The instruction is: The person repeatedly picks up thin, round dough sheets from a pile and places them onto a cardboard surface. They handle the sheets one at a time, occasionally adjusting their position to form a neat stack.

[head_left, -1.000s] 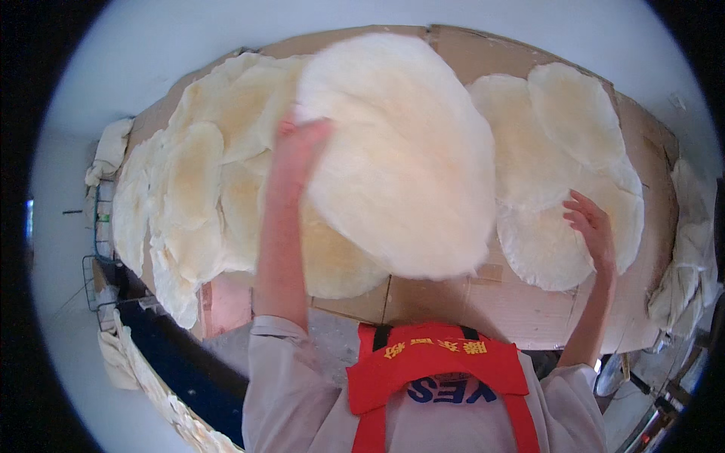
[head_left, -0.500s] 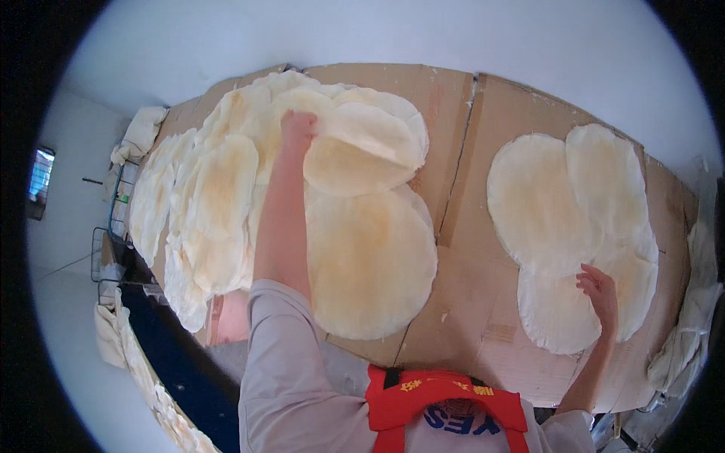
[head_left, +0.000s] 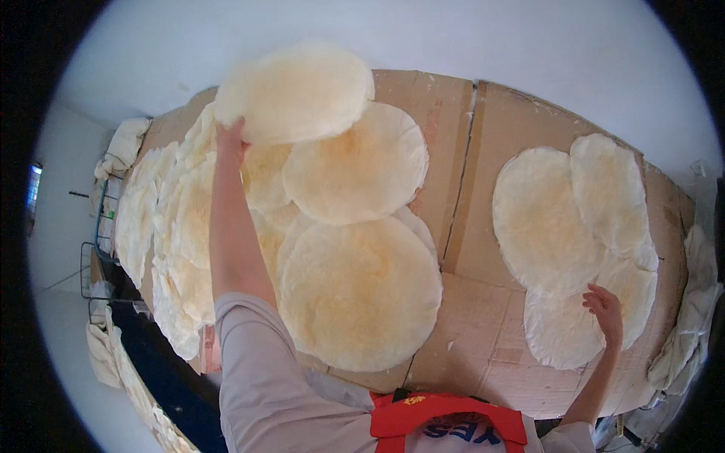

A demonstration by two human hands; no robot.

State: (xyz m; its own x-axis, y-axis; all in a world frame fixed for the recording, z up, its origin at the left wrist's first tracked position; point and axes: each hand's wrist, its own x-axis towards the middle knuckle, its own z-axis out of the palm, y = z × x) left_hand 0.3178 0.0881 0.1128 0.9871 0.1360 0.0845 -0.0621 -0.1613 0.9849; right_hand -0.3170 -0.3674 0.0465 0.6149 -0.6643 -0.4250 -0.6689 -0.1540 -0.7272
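Head view: left hand (head_left: pixel 232 140), stretched far forward, holds a pale sheet (head_left: pixel 302 90)

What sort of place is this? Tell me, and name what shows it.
Probably a small food workshop: thin, round, flatbread-like sheets lie overlapping on flattened cardboard, and a red apron is worn over a pale shirt.

We see soft, even light; a small window (head_left: pixel 34 185) glows bluish at far left. Fisheye distortion bows the cardboard (head_left: pixel 468 325), black fills the corners, and the raised round sheet (head_left: pixel 298 94) looks blurred.
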